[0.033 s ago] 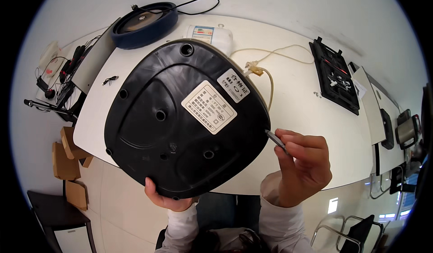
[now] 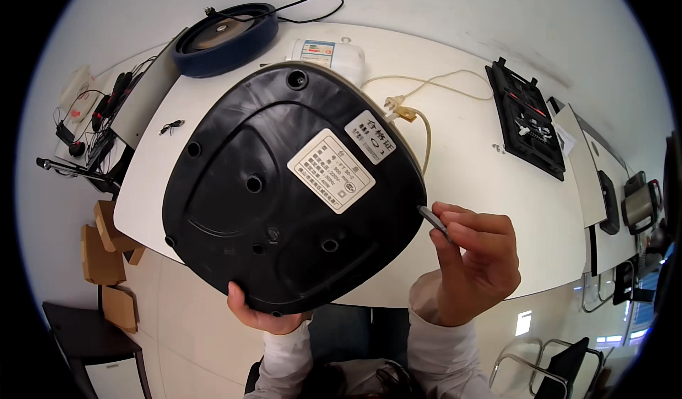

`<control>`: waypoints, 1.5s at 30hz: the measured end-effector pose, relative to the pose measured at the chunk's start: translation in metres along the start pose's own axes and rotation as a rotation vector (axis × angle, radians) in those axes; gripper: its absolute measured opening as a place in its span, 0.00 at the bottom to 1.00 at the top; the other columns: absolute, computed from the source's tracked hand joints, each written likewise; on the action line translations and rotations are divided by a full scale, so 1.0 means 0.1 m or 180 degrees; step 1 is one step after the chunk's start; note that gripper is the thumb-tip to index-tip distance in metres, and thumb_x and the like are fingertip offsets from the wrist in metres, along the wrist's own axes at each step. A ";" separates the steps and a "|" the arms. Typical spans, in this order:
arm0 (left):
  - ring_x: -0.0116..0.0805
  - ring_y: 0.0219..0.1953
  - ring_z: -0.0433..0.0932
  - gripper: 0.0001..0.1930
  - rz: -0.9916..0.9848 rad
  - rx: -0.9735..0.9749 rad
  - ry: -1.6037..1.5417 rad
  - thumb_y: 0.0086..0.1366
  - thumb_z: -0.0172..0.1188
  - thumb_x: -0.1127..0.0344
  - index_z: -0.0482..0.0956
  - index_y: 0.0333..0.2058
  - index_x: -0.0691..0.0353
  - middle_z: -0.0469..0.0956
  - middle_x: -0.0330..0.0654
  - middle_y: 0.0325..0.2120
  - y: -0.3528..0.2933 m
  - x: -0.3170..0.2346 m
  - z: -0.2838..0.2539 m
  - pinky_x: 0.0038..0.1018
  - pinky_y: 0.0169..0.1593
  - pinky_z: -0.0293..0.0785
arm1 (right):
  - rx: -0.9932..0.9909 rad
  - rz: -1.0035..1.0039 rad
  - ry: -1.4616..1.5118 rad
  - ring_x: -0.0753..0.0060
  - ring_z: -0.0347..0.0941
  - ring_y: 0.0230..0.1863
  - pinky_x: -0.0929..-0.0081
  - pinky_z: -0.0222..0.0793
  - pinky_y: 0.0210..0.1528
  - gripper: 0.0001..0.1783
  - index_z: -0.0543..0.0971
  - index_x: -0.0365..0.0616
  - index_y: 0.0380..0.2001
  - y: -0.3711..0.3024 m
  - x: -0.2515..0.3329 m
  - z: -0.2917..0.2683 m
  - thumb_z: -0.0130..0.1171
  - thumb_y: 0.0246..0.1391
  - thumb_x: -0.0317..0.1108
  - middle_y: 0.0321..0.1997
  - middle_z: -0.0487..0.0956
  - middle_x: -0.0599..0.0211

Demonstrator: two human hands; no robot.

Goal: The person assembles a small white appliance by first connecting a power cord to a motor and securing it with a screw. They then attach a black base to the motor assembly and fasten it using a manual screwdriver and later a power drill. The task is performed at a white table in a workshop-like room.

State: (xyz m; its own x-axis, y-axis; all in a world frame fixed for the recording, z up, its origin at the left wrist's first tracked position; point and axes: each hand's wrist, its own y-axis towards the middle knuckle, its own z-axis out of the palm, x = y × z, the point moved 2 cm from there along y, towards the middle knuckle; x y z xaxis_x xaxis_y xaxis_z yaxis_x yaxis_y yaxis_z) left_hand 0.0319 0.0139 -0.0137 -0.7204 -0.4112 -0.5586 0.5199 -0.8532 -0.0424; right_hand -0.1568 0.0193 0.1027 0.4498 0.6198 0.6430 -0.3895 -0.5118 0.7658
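A large black plastic fan base (image 2: 298, 221), two pale labels on its underside, is held up tilted above the near part of the table. My left hand (image 2: 259, 315) grips its lower edge, thumb on the underside, the other fingers hidden beneath. In my right hand (image 2: 479, 260) a small flat grey piece (image 2: 434, 219) is pinched between thumb and fingers. The far end of that piece is at the right edge of the base; whether it touches I cannot tell. Several round holes dot the underside. A cream cord with a plug (image 2: 394, 103) lies by the upper right edge.
On the white table (image 2: 518, 235) stand a dark blue round part (image 2: 226, 40) with a black cord, a white container (image 2: 348, 61) and an open black tool case (image 2: 526, 118). A short black cable (image 2: 171, 127) lies at left. Cardboard boxes (image 2: 101, 253) and a chair (image 2: 561, 378) are on the floor.
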 end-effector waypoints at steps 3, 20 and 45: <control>0.36 0.48 0.70 0.28 -0.0395 0.0375 -0.0362 0.58 0.46 0.50 0.63 0.51 0.64 0.68 0.45 0.48 0.00 0.00 0.10 0.31 0.51 0.68 | 0.0120 -0.0130 -0.0465 0.64 0.77 0.34 0.77 0.77 0.35 0.13 0.78 0.38 0.27 0.00 0.03 -0.03 0.65 0.33 0.15 0.30 0.77 0.60; 0.37 0.47 0.71 0.29 -0.0427 0.0745 -0.0743 0.56 0.44 0.48 0.67 0.49 0.65 0.70 0.46 0.47 -0.02 0.00 0.09 0.31 0.50 0.69 | 0.0203 -0.0230 -0.1136 0.71 0.75 0.26 0.83 0.72 0.24 0.12 0.79 0.39 0.25 0.01 0.12 -0.04 0.67 0.31 0.16 0.27 0.77 0.61; 0.40 0.48 0.71 0.29 -0.0453 0.1050 -0.0324 0.55 0.46 0.51 0.65 0.52 0.64 0.71 0.45 0.48 -0.06 0.04 0.07 0.33 0.51 0.69 | 0.0634 0.0019 -0.1476 0.71 0.76 0.26 0.84 0.73 0.23 0.09 0.76 0.36 0.21 0.00 -0.02 -0.26 0.66 0.34 0.16 0.25 0.76 0.62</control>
State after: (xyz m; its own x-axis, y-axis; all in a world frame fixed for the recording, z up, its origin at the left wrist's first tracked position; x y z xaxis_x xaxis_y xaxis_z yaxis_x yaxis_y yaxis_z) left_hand 0.0226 0.0150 -0.0101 -0.8254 -0.2966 -0.4804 0.2473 -0.9548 0.1648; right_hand -0.1788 0.0331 0.1011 0.7753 0.3101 0.5502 -0.2527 -0.6461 0.7202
